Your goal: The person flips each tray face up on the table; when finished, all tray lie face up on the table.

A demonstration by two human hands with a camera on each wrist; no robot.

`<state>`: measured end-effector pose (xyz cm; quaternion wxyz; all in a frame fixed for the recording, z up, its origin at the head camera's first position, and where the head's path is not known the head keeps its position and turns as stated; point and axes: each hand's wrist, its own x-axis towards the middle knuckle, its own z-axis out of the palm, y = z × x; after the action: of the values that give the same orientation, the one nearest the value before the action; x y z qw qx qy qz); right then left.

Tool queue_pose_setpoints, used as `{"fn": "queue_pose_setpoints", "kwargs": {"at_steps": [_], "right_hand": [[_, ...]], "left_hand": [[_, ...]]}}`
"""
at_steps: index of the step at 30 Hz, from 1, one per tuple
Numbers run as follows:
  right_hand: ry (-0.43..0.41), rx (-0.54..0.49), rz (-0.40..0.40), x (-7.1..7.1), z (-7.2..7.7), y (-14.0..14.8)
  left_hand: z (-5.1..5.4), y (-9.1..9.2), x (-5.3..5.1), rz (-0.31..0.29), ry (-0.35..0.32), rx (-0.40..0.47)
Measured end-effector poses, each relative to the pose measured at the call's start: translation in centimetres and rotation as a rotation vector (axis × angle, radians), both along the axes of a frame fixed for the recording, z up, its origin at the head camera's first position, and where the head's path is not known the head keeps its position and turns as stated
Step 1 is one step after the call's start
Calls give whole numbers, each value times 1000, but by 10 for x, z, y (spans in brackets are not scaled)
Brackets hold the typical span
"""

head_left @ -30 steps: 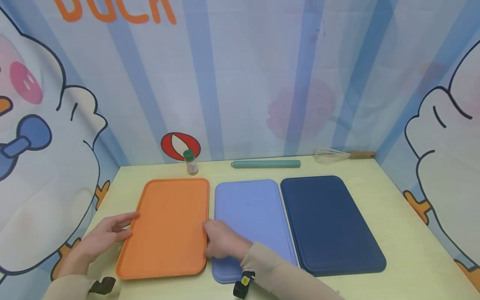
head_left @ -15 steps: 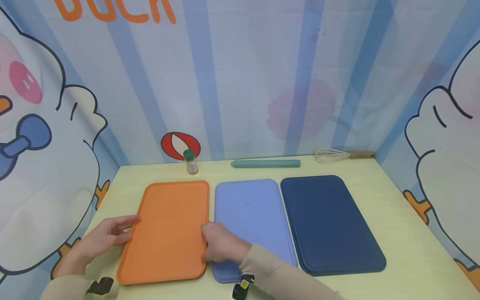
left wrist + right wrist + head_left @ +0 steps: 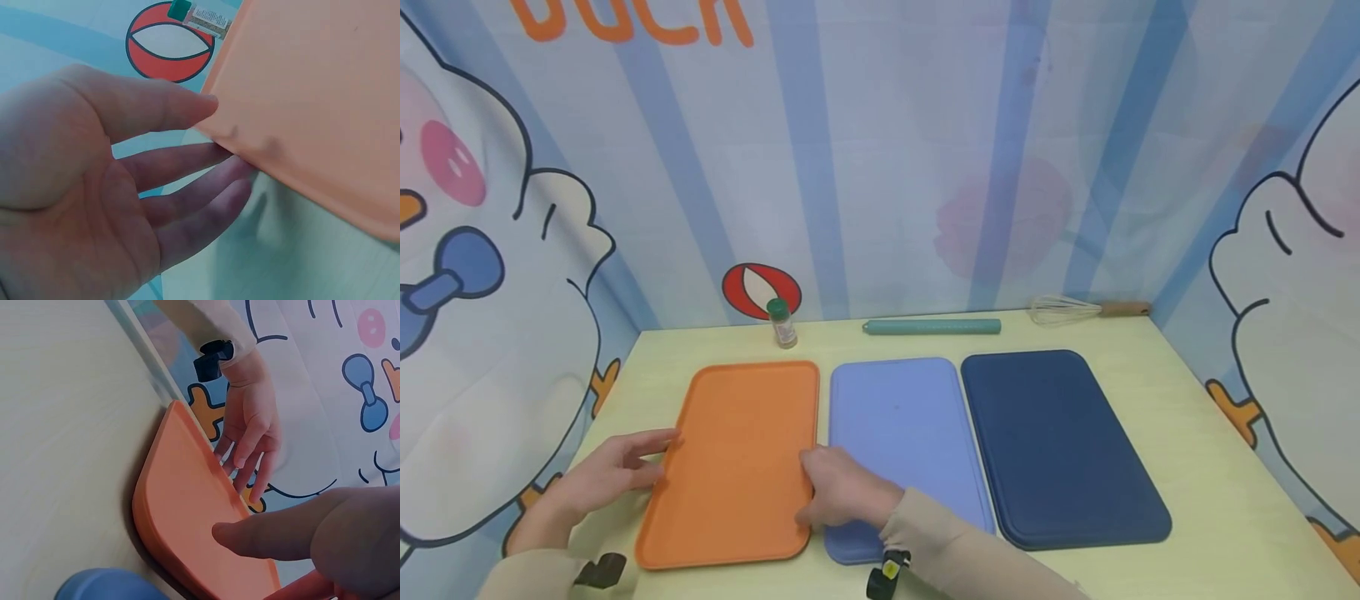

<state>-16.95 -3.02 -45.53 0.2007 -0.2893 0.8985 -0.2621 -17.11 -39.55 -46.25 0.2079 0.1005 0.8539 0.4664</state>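
Observation:
An orange tray [image 3: 737, 467] lies flat on the left part of the table. At its left edge is my left hand [image 3: 598, 479], fingers extended and tips at the rim; in the left wrist view the thumb [image 3: 156, 106] is straight and spread away from the other fingers. My right hand [image 3: 850, 487] is at the tray's right edge, over part of the light blue tray [image 3: 898, 408]. In the right wrist view its thumb [image 3: 269, 534] stretches out over the orange surface; the other fingers are mostly out of sight.
A dark blue tray [image 3: 1063, 450] lies to the right of the light blue one. Along the back stand or lie a green-capped spice jar [image 3: 784, 327], a teal stick-shaped box [image 3: 932, 327] and a whisk [image 3: 1090, 310]. A printed cloth [image 3: 895, 167] hangs behind the table [image 3: 1210, 483].
The orange tray has slid slightly towards me, mostly in the first half second. My right thumb has shifted a little left, over the rim. The left hand has hardly moved.

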Motion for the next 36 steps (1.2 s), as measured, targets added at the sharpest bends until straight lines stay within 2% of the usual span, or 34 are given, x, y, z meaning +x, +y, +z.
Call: {"fn": "queue_pose_setpoints", "kwargs": {"at_steps": [8,14,18,23,27,36], "right_hand": [[-54,-18,15,-2,4,13],[-72,-104,6,-8,8,32],[-59,-151,-18,-13,9,44],[-82,-210,-76,-18,9,61],[-70,-249,-95,-23,8,76],[-36,-296,-152,-30,4,107]], "left_hand": [[4,10,0,83,31,-142],[9,24,0,176,166,-261],[13,36,1,200,262,-224],[16,51,2,196,352,-153],[16,64,0,185,369,-103],[14,98,-6,161,361,-25]]}}
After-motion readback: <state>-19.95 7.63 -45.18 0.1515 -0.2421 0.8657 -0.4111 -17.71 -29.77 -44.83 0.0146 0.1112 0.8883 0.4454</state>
